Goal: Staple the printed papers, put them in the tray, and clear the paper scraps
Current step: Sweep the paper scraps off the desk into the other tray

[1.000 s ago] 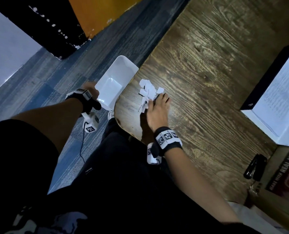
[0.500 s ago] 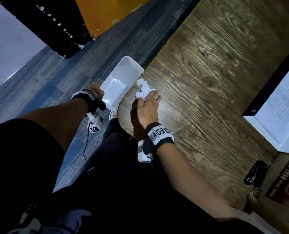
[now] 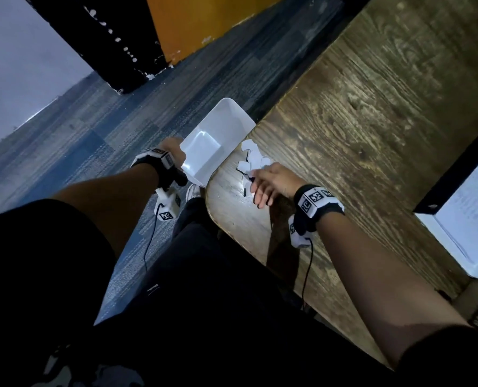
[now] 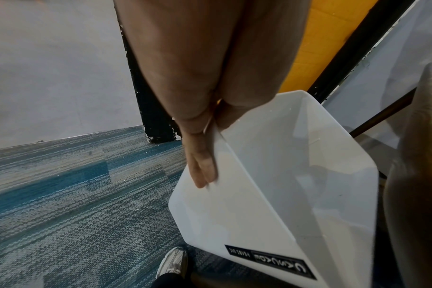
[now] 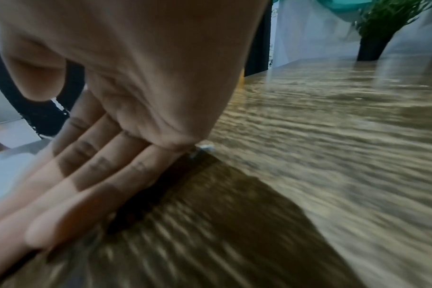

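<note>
A pile of white paper scraps (image 3: 250, 160) lies on the wooden table (image 3: 358, 129) at its rounded corner. My right hand (image 3: 263, 185) lies flat on the table against the near side of the pile, fingers straight (image 5: 86, 175). Just off the table edge, a white plastic bin (image 3: 212, 141) is held below the tabletop, tilted with its mouth toward the scraps. My left hand (image 3: 176, 152) grips its rim, fingers (image 4: 202, 167) on the outer wall and the thumb inside. The bin (image 4: 296, 175) looks empty.
A tray with printed papers (image 3: 467, 219) sits at the table's right edge beside a black box (image 3: 455, 169). A potted plant (image 5: 382, 27) stands at the far end of the table. Blue-grey carpet (image 3: 92, 141) and my shoe (image 4: 173, 263) lie below.
My right hand has swept the scraps left across the table to the corner edge beside the bin and has turned sideways. The left hand keeps the bin at the edge.
</note>
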`<control>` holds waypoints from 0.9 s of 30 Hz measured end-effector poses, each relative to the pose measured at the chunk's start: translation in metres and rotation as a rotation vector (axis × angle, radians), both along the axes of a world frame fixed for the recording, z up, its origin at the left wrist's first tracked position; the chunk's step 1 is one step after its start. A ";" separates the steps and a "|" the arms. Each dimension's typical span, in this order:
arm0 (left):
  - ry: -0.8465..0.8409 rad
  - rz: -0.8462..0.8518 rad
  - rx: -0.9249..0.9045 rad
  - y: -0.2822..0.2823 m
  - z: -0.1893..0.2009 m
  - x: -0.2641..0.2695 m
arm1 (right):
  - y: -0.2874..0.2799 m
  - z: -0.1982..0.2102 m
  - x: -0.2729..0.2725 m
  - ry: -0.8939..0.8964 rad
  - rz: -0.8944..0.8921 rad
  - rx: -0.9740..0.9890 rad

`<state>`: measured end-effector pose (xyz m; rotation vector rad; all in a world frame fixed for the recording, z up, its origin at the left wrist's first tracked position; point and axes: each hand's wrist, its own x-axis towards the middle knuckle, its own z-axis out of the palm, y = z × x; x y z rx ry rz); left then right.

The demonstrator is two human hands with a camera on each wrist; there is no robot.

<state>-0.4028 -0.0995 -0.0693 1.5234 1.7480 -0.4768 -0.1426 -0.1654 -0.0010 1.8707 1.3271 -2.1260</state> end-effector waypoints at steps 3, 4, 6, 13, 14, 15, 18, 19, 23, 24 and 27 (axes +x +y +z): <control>-0.014 -0.019 0.002 0.003 -0.004 -0.003 | 0.017 0.001 -0.016 0.017 0.020 0.099; -0.011 -0.014 -0.010 0.004 -0.003 -0.003 | 0.020 0.003 -0.018 0.028 0.026 0.114; -0.029 0.001 -0.017 0.007 0.000 -0.002 | 0.021 0.009 -0.016 0.040 0.004 0.164; -0.090 0.044 0.026 0.008 0.000 -0.005 | -0.026 0.003 0.011 -0.502 -0.443 0.635; -0.090 0.048 0.027 0.007 0.003 -0.005 | -0.034 -0.003 0.005 -0.591 -0.424 0.591; -0.096 0.054 0.038 0.005 0.002 -0.007 | -0.040 -0.008 -0.003 -0.658 -0.397 0.531; -0.101 0.075 0.040 -0.001 -0.001 -0.012 | -0.048 -0.022 -0.038 -0.739 -0.322 0.351; -0.115 0.100 0.026 -0.002 -0.005 -0.016 | -0.047 -0.025 -0.051 -0.721 -0.332 0.322; -0.116 0.177 -0.022 -0.007 -0.012 -0.023 | -0.033 -0.029 -0.089 -0.687 -0.472 0.329; -0.102 0.187 -0.007 -0.010 -0.009 -0.022 | -0.030 -0.031 -0.096 -0.686 -0.508 0.335; -0.068 0.217 0.029 -0.016 -0.012 -0.019 | -0.020 -0.033 -0.112 -0.662 -0.557 0.346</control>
